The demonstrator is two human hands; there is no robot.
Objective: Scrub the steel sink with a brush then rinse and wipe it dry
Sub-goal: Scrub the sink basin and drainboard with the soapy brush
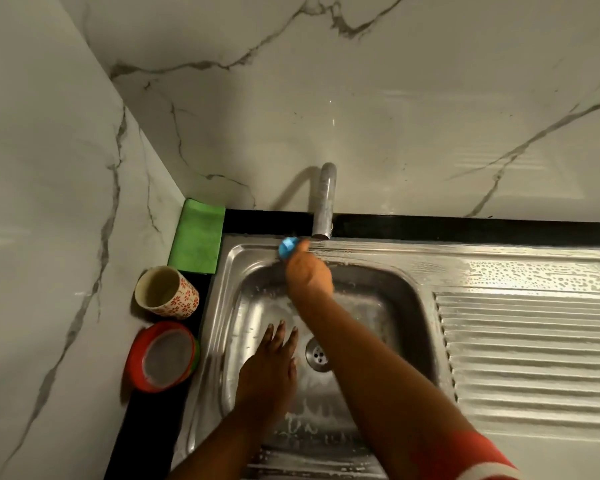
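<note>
The steel sink (409,299) fills the lower middle, its basin wet and soapy, with the drain (317,354) near the centre. My right hand (307,271) reaches to the basin's far rim and is shut on a blue brush (287,247), pressed to the rim just under the tap (324,202). My left hand (269,365) lies flat inside the basin left of the drain, fingers spread, holding nothing. A folded green cloth (197,237) rests in the back left corner of the counter.
A patterned cup (167,293) and a red-lidded round container (163,356) stand on the black counter left of the sink. The ribbed drainboard (527,341) on the right is covered in suds. Marble walls close off the left and back.
</note>
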